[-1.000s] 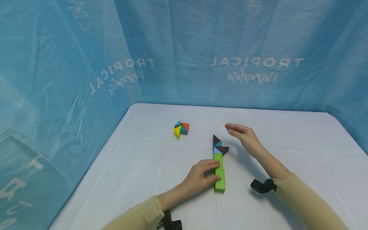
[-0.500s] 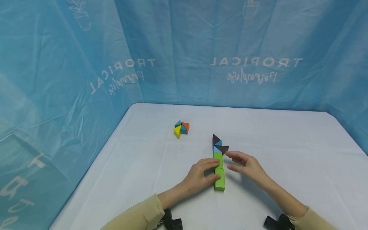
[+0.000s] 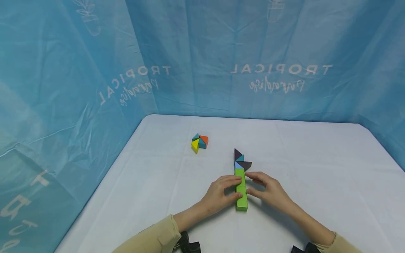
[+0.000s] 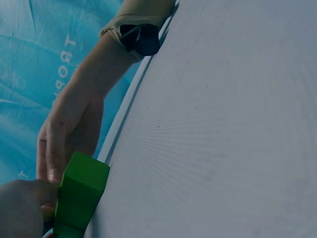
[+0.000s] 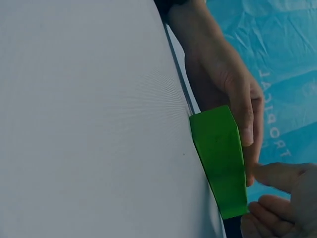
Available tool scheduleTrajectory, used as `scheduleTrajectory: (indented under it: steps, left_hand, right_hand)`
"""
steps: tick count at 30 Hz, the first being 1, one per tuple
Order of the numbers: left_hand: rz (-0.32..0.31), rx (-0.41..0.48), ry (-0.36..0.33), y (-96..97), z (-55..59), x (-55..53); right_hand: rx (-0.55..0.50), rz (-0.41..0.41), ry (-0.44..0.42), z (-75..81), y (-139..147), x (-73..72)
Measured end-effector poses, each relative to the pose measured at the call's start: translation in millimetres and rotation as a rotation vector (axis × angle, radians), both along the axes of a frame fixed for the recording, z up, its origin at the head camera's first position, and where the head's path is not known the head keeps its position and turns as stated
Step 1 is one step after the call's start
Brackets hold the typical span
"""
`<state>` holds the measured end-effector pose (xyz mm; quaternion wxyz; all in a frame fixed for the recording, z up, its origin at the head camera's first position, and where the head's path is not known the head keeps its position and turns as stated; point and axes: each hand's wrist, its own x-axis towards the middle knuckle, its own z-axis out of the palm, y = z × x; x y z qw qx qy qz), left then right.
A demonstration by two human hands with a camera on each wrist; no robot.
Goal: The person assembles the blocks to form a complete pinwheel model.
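Observation:
Two green rectangular blocks lie end to end, the upper block [image 3: 239, 172] continuing the line of the lower block [image 3: 242, 203]. My left hand [image 3: 216, 192] comes in from the left, fingertips on the upper block and thumb on the lower one. On the opposite side, my right hand [image 3: 272, 191] has its fingertips and thumb right at the blocks' right edge. Beyond them are a light blue triangle [image 3: 238, 166], a black triangle [image 3: 246, 164], a teal triangle [image 3: 240, 158] and another black triangle [image 3: 237, 154]. A green block [image 5: 218, 153] stands between both hands in the right wrist view.
Farther left on the white table [image 3: 158, 168] sits a small cluster of triangular blocks: yellow [image 3: 195, 144], orange-red [image 3: 204, 138] and teal [image 3: 201, 143]. Blue curtain [image 3: 202, 70] with printed lettering hangs behind the table and along its left side.
My right hand has come from above the table at the far right of the blocks toward me and in to the green blocks' right side. My left hand stays put.

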<state>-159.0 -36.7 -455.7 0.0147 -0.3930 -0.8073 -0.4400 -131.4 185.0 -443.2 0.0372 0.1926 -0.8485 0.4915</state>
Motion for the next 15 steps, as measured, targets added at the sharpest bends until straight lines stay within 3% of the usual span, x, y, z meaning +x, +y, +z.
scheduleTrajectory:
  steps: [9,15]
  left_hand:
    - [0.009,0.004,0.000,0.6,0.7,0.2]
    - [0.007,0.015,0.005,0.6,-0.6,0.0]
  right_hand:
    - [-0.078,0.013,0.042,-1.1,-11.4,5.6]
    - [-0.090,0.009,0.055,13.6,-20.9,15.4]
